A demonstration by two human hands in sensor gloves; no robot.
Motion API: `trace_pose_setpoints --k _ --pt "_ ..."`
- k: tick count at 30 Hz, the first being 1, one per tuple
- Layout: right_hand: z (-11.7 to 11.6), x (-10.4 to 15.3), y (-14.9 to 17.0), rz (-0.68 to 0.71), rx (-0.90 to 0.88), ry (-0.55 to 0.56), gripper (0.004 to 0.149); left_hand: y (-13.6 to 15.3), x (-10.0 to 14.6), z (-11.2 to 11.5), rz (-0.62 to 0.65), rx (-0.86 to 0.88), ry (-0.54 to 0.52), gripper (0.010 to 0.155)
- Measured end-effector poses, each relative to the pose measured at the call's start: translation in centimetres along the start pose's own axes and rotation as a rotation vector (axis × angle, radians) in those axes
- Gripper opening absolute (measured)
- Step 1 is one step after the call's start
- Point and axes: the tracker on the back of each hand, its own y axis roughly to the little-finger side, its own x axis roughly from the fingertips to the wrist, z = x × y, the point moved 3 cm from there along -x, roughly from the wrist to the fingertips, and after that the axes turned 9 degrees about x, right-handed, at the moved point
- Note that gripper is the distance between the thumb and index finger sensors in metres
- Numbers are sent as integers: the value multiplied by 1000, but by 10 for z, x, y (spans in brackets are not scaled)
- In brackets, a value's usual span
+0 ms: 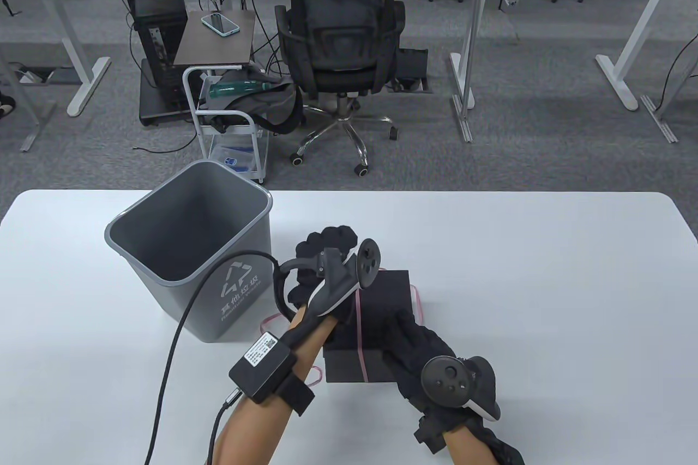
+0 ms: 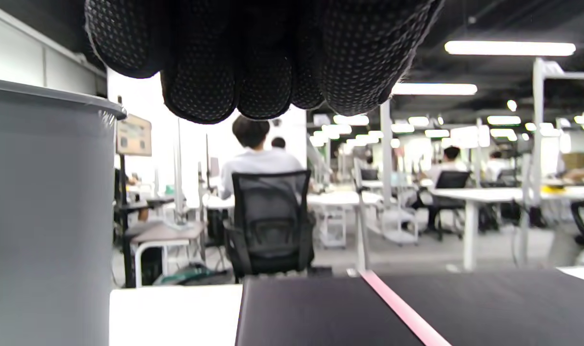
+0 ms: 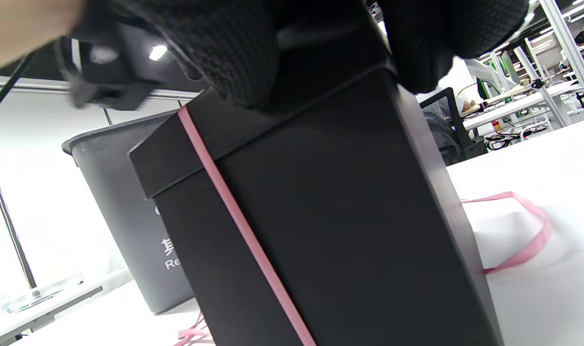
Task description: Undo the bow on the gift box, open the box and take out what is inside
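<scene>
White table, open office behind: black gift box beside grey bin, pink ribbon across it, lid on.
Right hand gripping box's near top edge; left hand curled over far side, contents unclear. Best held steady, ribbon slid off, lid raised straight.

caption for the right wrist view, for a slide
Right hand's gloved fingers rest on the lid of a black gift box crossed by a pink ribbon, grey bin behind.

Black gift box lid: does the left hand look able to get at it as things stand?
Probably yes. The left hand is over the far part of the black gift box lid, nothing between; only the thin pink ribbon still crosses the lid.
</scene>
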Motion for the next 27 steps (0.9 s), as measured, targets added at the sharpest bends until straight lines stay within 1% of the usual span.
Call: trace_pose_setpoints --k 3,4,5,6,8,9,12,13,14,16,18,20,23,27 --pt "-1 0 1 1 -9 5 61 1 18 -1 -12 10 109 49" --pt "-1 1 2 1 -12 9 61 1 24 1 -13 12 163 50" --pt "-1 1 2 1 -15 10 61 0 30 6 -19 12 220 52" --pt "-1 1 2 1 -16 10 61 -1 34 11 -19 12 250 54" --pt "-1 1 2 0 -18 8 61 -6 40 28 -11 -20 295 61" --pt "-1 1 2 0 -18 6 61 -8 40 33 -14 -38 311 63" --pt "-1 2 2 -1 -19 1 61 -11 35 51 -73 -38 392 69" --pt "-2 2 2 -3 -18 -3 61 -13 32 53 -101 -54 380 70" --pt "-2 2 2 -2 -19 -4 62 -14 29 53 -106 -82 364 69" --pt "-2 2 3 -1 -21 -1 61 -17 21 54 -151 -88 431 69" --pt "-3 1 3 1 -19 -1 62 -14 9 55 -194 -85 499 66" --pt "-3 1 3 1 -19 -1 62 -10 0 57 -204 -54 523 60" --pt "-3 0 2 -1 -15 -11 63 -13 -6 60 -186 -79 523 53" --pt "-4 0 0 -1 10 2 63 -22 -5 66 -177 -148 487 46"
